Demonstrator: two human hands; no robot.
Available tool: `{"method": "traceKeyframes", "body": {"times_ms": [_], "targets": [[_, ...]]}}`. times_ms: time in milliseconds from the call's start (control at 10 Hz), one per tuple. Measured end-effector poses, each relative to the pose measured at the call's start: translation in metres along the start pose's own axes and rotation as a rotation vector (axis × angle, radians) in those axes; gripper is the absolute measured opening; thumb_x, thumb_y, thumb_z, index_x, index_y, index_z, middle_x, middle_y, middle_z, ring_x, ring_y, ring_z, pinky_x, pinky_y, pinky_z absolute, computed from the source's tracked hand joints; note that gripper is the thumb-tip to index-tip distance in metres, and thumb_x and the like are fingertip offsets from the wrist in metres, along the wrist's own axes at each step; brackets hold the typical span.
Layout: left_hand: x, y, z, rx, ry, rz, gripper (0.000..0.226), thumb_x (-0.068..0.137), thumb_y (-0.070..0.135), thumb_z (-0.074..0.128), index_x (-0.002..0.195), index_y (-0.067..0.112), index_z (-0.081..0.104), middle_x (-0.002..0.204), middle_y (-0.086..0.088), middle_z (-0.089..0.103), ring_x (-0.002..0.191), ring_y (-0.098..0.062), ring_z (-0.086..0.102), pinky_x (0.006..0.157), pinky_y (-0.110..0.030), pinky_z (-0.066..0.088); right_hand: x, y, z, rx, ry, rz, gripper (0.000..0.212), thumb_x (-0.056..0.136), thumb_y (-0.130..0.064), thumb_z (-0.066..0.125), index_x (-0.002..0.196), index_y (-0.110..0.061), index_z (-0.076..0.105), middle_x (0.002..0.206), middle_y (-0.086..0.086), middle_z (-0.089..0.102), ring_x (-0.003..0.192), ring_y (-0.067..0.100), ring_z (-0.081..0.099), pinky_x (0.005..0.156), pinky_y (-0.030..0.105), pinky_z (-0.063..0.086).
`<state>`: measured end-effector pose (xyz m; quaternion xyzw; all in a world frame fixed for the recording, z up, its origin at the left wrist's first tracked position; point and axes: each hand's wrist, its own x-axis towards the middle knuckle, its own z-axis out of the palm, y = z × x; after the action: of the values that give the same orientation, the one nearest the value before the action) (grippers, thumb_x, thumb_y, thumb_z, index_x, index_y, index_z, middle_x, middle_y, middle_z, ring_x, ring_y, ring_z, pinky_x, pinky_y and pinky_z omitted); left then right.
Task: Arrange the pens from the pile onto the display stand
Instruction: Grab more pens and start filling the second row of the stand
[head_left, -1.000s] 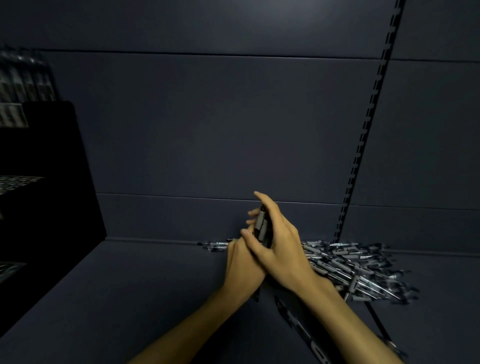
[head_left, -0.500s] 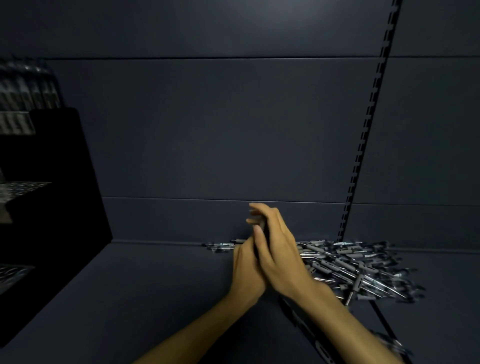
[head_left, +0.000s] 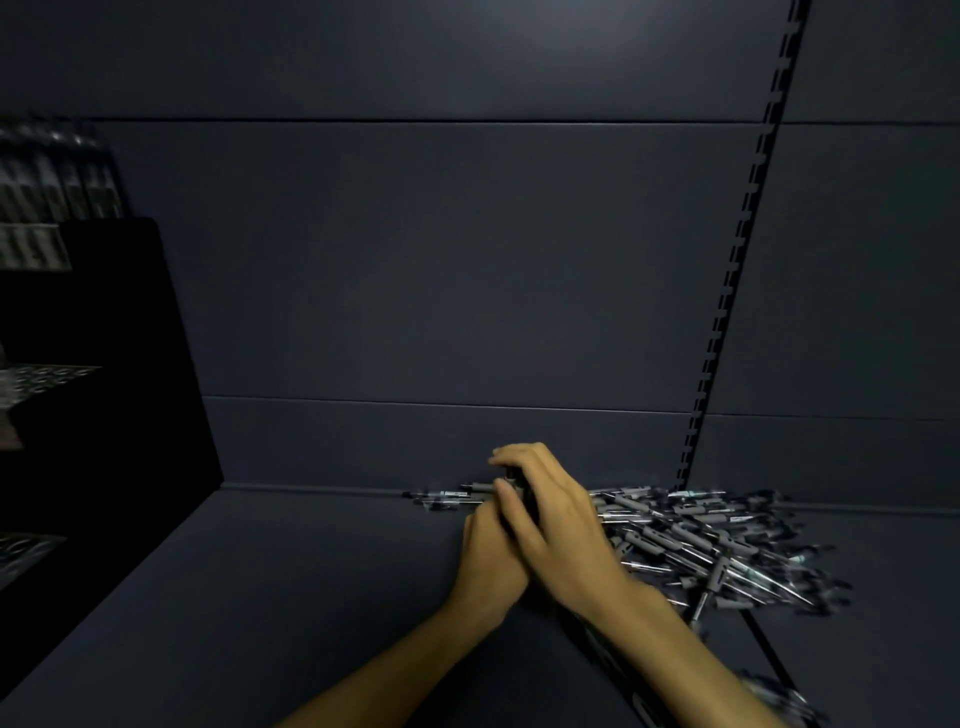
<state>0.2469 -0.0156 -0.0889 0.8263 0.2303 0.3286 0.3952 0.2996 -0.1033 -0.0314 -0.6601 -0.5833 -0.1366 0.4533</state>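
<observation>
Hands clasp together over a dark bundle of pens (head_left: 514, 493), left hand (head_left: 491, 558) and right hand (head_left: 561, 525) now closed tighter and lower beside the pile (head_left: 701, 540), display stand (head_left: 104, 389) far left, so the squaring-up seems nearly finished.

One pile of pens (head_left: 691, 540) on the shelf, its pens too many and too tangled to count, one black display stand (head_left: 104, 374) at left, two bare hands observed, left hand (head_left: 488, 561), right hand (head_left: 561, 530), clasped together.
</observation>
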Motion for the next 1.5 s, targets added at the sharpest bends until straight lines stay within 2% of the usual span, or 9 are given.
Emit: {"method": "traceKeyframes", "body": {"times_ms": [200,300,400,500,600,800,1200,1400,1500], "targets": [[0.002,-0.003,-0.001,0.016,-0.005,-0.024,0.037,0.091,0.003,0.064,0.128,0.005,0.058,0.129,-0.010,0.061,0.121,-0.022,0.057,0.104,-0.031,0.045,-0.001,0.001,-0.002,0.040,-0.031,0.048,0.025,0.103,-0.023,0.055,0.128,-0.023,0.053,0.122,-0.013,0.053,0.114,-0.003,0.053,0.093,0.011,0.040],[0.005,0.008,-0.007,-0.034,0.059,-0.110,0.015,0.095,0.012,0.061,0.105,0.018,0.070,0.101,0.003,0.072,0.094,-0.006,0.068,0.078,-0.023,0.054,-0.001,0.002,-0.002,0.112,-0.050,0.233,0.051,0.100,-0.037,0.058,0.146,-0.031,0.036,0.135,-0.021,0.047,0.123,-0.012,0.045,0.097,0.002,0.032],[0.012,0.026,-0.029,-0.029,0.035,-0.173,0.023,0.094,0.018,0.059,0.072,0.020,0.067,0.067,0.005,0.067,0.065,-0.004,0.065,0.050,-0.013,0.043,0.004,0.006,-0.003,0.167,0.011,0.463,0.054,0.093,-0.046,0.064,0.140,-0.030,0.042,0.126,-0.018,0.055,0.114,-0.005,0.054,0.095,0.012,0.044],[0.021,0.024,-0.052,0.138,-0.007,-0.220,0.024,0.084,0.039,0.064,0.073,0.019,0.066,0.072,0.001,0.069,0.073,-0.016,0.065,0.065,-0.030,0.051,0.010,0.011,-0.004,0.219,-0.001,0.606,0.018,0.090,-0.036,0.071,0.100,-0.022,0.069,0.090,-0.007,0.073,0.086,0.002,0.067,0.083,0.029,0.056],[0.020,0.019,-0.075,0.297,-0.075,-0.277,0.027,0.072,0.054,0.062,0.077,0.028,0.064,0.088,-0.002,0.072,0.089,-0.028,0.067,0.076,-0.036,0.055,0.013,0.002,0.004,0.382,-0.135,0.669,0.019,0.090,-0.032,0.072,0.079,-0.016,0.074,0.073,-0.003,0.074,0.065,0.004,0.064,0.065,0.024,0.049],[0.014,0.007,-0.131,0.546,-0.081,-0.230,0.020,0.082,0.040,0.063,0.095,0.025,0.066,0.102,-0.005,0.070,0.103,-0.033,0.064,0.077,-0.034,0.048,0.021,-0.037,0.045,0.555,-0.090,0.694,0.023,0.091,-0.023,0.073,0.078,-0.003,0.072,0.073,0.014,0.073,0.059,0.012,0.060,0.056,0.024,0.046],[0.017,-0.029,-0.283,0.596,-0.153,-0.032,0.026,0.082,0.043,0.065,0.099,0.024,0.068,0.108,-0.004,0.070,0.107,-0.032,0.062,0.076,-0.031,0.039,0.064,-0.147,0.152,0.755,0.224,0.757,0.030,0.095,-0.014,0.064,0.093,0.016,0.060,0.082,0.019,0.074,0.062,0.019,0.066,0.059,0.028,0.054],[0.012,-0.033,-0.319,0.648,-0.160,0.001,0.027,0.080,0.043,0.066,0.100,0.025,0.068,0.108,-0.005,0.069,0.107,-0.031,0.062,0.076,-0.032,0.041,0.072,-0.173,0.174,0.804,0.271,0.785,0.034,0.095,-0.015,0.064,0.096,0.019,0.060,0.083,0.028,0.071,0.058,0.018,0.065,0.058,0.025,0.055],[0.008,-0.030,-0.331,0.639,-0.146,-0.020,0.027,0.080,0.043,0.067,0.100,0.024,0.069,0.103,-0.003,0.069,0.103,-0.030,0.063,0.075,-0.032,0.042,0.076,-0.183,0.174,0.877,0.233,0.763,0.024,0.093,-0.015,0.067,0.089,0.008,0.063,0.072,0.018,0.068,0.060,0.018,0.063,0.061,0.025,0.054]]}}
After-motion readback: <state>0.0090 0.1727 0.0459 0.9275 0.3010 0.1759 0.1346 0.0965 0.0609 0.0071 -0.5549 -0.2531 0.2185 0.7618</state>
